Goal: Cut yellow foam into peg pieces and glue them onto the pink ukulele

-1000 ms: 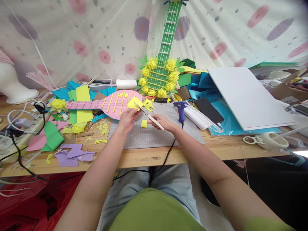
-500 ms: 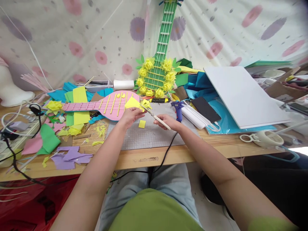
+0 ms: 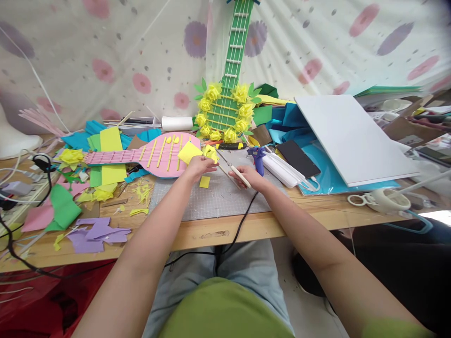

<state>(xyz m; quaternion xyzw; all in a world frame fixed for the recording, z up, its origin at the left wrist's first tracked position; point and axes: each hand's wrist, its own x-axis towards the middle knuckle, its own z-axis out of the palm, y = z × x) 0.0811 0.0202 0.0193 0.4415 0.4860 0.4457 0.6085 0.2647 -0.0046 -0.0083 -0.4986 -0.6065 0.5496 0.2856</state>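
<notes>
My left hand (image 3: 198, 167) pinches a piece of yellow foam sheet (image 3: 189, 152) above the grey cutting mat (image 3: 218, 199). My right hand (image 3: 248, 176) grips a pair of scissors with pale handles (image 3: 234, 170), blades pointing up-left toward the yellow sheet. A small yellow square offcut (image 3: 205, 181) lies on the mat between my hands. Just behind my left hand lies a pink foam guitar (image 3: 155, 154) with yellow strips on its body.
A green foam guitar with yellow flowers (image 3: 228, 110) leans on the curtain. A blue glue gun (image 3: 256, 157), white board (image 3: 348, 137), black phone (image 3: 298, 158), tape roll (image 3: 389, 202) sit right. Foam scraps (image 3: 95, 227) and cables (image 3: 21, 188) cover the left.
Both hands have shifted slightly away from me with the yellow sheet and scissors. The scissor blades have pulled back a little from the sheet's edge. The view has drifted right.
</notes>
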